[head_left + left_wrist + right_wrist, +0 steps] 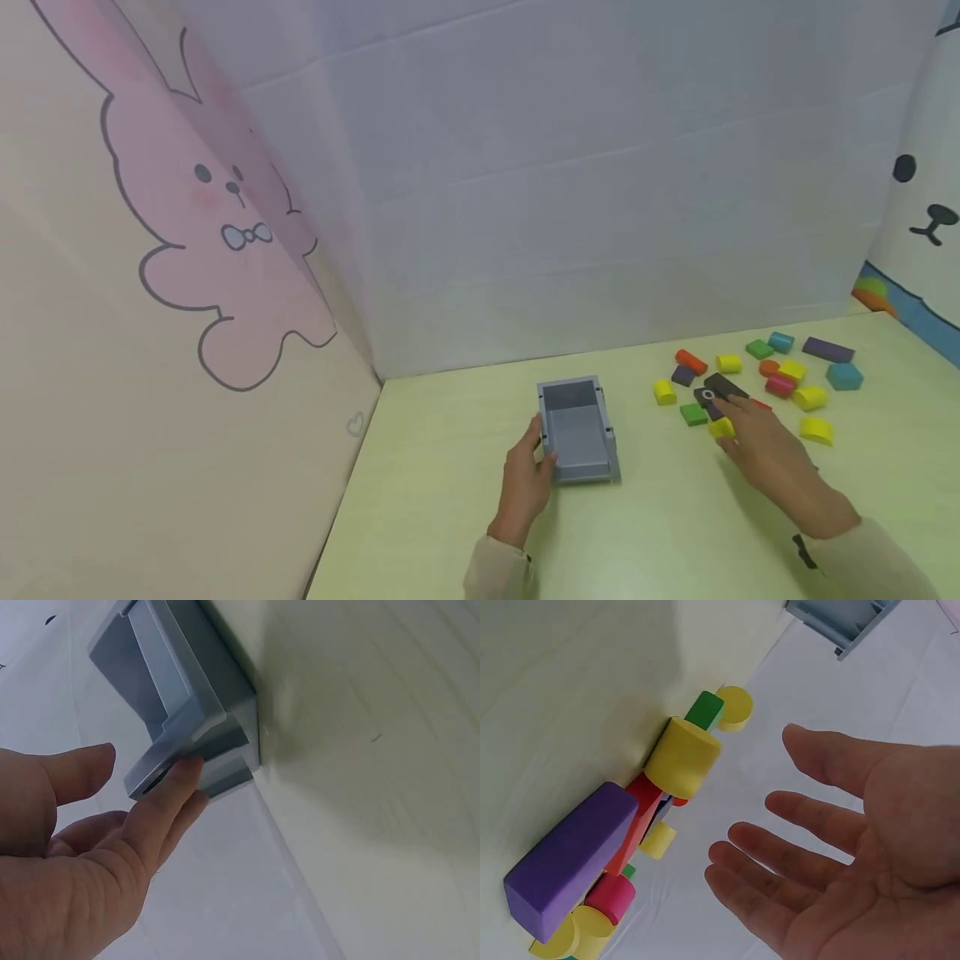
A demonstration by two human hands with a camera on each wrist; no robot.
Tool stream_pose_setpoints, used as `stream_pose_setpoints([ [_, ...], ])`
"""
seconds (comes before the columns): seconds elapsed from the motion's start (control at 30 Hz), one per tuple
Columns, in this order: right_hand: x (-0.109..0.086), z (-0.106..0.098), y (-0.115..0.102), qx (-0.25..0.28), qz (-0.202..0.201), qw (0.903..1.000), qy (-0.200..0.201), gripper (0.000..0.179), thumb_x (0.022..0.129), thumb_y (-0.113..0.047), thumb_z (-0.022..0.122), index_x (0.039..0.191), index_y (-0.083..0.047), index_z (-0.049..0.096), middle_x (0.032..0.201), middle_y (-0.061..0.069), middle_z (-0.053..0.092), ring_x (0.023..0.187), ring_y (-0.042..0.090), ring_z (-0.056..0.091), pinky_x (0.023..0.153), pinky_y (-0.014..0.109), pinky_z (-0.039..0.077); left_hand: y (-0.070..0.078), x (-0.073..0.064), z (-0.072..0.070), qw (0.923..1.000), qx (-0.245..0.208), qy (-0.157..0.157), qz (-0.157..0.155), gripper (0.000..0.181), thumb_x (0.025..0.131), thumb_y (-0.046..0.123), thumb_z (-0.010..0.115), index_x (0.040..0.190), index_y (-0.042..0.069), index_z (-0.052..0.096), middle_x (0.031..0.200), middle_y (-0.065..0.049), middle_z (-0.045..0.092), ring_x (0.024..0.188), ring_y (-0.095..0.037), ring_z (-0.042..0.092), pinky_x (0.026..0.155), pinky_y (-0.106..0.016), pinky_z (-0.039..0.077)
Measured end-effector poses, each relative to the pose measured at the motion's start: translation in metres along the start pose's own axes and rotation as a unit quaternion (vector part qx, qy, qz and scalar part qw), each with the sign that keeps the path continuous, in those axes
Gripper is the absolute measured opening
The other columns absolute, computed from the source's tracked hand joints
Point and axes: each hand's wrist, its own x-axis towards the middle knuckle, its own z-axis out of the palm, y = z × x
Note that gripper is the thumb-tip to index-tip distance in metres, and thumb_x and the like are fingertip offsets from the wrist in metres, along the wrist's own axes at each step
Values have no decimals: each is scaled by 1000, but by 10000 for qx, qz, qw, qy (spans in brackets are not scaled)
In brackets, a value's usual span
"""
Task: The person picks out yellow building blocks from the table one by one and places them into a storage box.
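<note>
On the table stands a grey open-topped plastic box [579, 433], its inside bare in the head view. My left hand [525, 479] is at its left side. In the left wrist view, the fingertips [187, 771] touch the outer wall just under the rim, and the thumb is held apart from it. My right hand [768, 450] hovers over scattered coloured blocks, fingers extended and holding nothing. Nearest it are a yellow block [722, 428], a dark block with a ring mark [705, 396] and a red block [635, 825], partly hidden. A purple bar [574, 859] lies closer to the right wrist camera.
Further blocks spread over the table's right side: a green one [693, 414], an orange-red cylinder [691, 362], a blue one [844, 376], a long purple bar [828, 349] and several yellow ones. A pale curtain [600, 208] hangs behind the table [442, 467].
</note>
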Motion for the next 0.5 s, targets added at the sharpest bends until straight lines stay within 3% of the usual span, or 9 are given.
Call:
stream_pose_setpoints([
  [0.1,1,2,2,27,-4,10000,38,59,86,-1,83,136,18,57,138,47,51,123,63,52,100,73,46,-1,2,1,9999,22,29,120,59,99,-14,61,155,-11,43,157,-30,46,139,-46,53,101,-41,57],
  [0.33,5,7,7,181,-68,9997,146,48,83,5,84,125,18,64,125,43,60,114,61,59,96,71,51,-2,4,2,9994,323,117,-28,56,97,-15,62,151,-9,50,153,-27,52,136,-40,57,104,-43,54],
  [0.5,7,10,10,268,-103,9995,129,44,82,8,83,121,19,65,118,42,63,109,59,62,94,70,53,-3,4,2,9985,505,186,68,53,95,-17,63,147,-10,54,151,-25,54,133,-39,60,103,-44,54],
])
